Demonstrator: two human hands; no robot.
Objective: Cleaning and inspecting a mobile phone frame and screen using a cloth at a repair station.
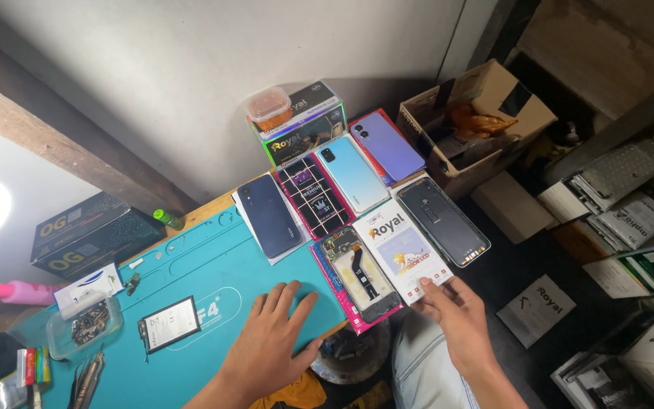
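Head view: right hand [459, 318] pinches the near corner of a white box [401, 251], thumb and fingertips closed on its edge. Box lies flat at the table's right end, partly past the edge, between an opened phone [360, 274] on its left and a black phone [442, 221] on its right, touching or nearly touching both. Opened phone shows its insides, back cover off, and rests on a pink tray. Left hand [270, 348] lies flat and empty, fingers spread, palm down on the teal mat [191, 265], just left of the opened phone.

Beyond the box, a row of phones face down: dark blue phone [269, 216], a black grid-pattern case [314, 195], light blue phone [351, 174], purple phone [386, 145]. Behind them, a green-edged box [304, 129] with a small plastic tub [268, 104] on top. Battery [169, 324] lies on the mat near the left hand. Clear tub of small parts [85, 326] sits at the mat's left end, tweezers [88, 375] just below it. Black carton [88, 235] stands far left against the wall. Open cardboard box [478, 121] sits right of the phones, stacked packages lower right on the floor.
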